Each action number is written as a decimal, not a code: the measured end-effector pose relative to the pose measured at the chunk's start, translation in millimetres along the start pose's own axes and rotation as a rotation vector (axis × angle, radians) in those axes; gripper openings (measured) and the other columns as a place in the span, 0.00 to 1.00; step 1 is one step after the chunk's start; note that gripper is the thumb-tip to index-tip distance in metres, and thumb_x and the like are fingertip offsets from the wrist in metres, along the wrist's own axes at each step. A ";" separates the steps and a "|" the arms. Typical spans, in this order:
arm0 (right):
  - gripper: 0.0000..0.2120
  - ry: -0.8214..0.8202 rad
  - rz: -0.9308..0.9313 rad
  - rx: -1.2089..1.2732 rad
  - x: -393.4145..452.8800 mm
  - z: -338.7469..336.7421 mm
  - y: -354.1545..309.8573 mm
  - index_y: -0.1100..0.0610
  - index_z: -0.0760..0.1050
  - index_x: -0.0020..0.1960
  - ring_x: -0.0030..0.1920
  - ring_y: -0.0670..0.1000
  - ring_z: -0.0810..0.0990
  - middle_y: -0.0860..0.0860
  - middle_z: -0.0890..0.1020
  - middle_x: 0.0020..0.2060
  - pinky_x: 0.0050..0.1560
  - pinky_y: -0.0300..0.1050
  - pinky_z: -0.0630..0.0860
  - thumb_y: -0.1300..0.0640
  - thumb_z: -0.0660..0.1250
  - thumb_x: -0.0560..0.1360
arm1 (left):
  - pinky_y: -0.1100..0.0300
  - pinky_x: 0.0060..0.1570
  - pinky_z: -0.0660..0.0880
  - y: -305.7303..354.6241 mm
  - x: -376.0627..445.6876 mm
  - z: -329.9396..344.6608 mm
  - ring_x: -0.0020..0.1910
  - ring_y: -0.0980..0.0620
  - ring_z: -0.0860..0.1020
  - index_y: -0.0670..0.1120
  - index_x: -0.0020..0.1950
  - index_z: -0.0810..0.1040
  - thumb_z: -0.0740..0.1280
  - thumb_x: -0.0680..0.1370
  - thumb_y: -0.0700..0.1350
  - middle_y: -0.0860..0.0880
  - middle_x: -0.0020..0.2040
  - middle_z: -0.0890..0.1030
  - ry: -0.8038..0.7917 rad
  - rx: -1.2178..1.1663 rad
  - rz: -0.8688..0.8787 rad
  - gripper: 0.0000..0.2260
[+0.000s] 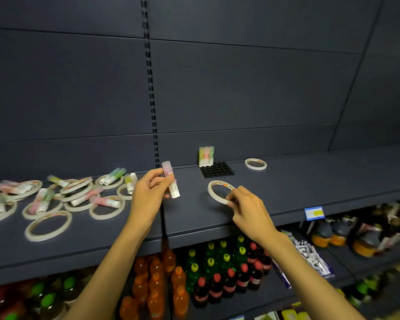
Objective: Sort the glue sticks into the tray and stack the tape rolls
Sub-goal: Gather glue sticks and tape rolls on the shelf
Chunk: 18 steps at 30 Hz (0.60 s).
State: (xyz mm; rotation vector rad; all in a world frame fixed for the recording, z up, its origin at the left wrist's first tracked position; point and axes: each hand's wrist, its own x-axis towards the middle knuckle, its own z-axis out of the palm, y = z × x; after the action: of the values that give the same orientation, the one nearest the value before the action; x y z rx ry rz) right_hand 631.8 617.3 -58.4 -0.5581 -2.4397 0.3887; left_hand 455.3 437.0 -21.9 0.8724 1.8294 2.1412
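Two hands raised over shelf (286,181), left hand (148,195) pinching glue stick (170,180), right hand (247,206) gripping tape roll (214,189)

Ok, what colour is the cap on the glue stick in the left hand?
Pink, on a white body: glue stick, head view, pinched by the left hand.

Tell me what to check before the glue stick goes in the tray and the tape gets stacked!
1. Left hand holds the pink glue stick: ok.
2. Right hand pinches the tape roll: ok.
3. Black tray has free holes: ok.
4. Glue sticks in tray stand upright: ok.
5. Other tape roll lies flat for stacking: ok.
6. Glue cap on tight: cannot tell.
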 end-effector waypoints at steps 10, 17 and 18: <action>0.03 0.010 0.012 -0.017 33.0 -30.3 92.2 0.52 0.75 0.49 0.43 0.51 0.78 0.44 0.76 0.46 0.44 0.49 0.75 0.59 0.66 0.79 | 0.48 0.48 0.83 -12.7 35.4 87.3 0.46 0.49 0.85 0.46 0.53 0.80 0.72 0.77 0.41 0.48 0.44 0.85 0.041 0.087 0.031 0.06; 0.02 -0.020 0.027 -0.125 83.3 -32.8 138.5 0.51 0.76 0.50 0.44 0.53 0.78 0.46 0.79 0.48 0.39 0.45 0.68 0.57 0.66 0.79 | 0.49 0.49 0.82 -24.1 89.1 125.2 0.40 0.51 0.85 0.53 0.57 0.75 0.71 0.77 0.43 0.52 0.47 0.85 0.053 0.239 0.139 0.11; 0.02 -0.029 0.027 -0.138 91.0 -32.3 145.3 0.51 0.76 0.50 0.45 0.53 0.79 0.46 0.79 0.48 0.39 0.45 0.68 0.57 0.66 0.79 | 0.48 0.49 0.82 -27.1 98.3 129.5 0.39 0.52 0.85 0.54 0.57 0.75 0.71 0.78 0.44 0.52 0.48 0.85 0.051 0.252 0.149 0.11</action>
State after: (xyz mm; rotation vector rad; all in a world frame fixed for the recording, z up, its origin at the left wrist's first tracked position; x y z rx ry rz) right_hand 628.4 791.3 -46.1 -0.6489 -2.5026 0.2422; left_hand 440.4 600.6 -9.2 1.0472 2.1581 2.0622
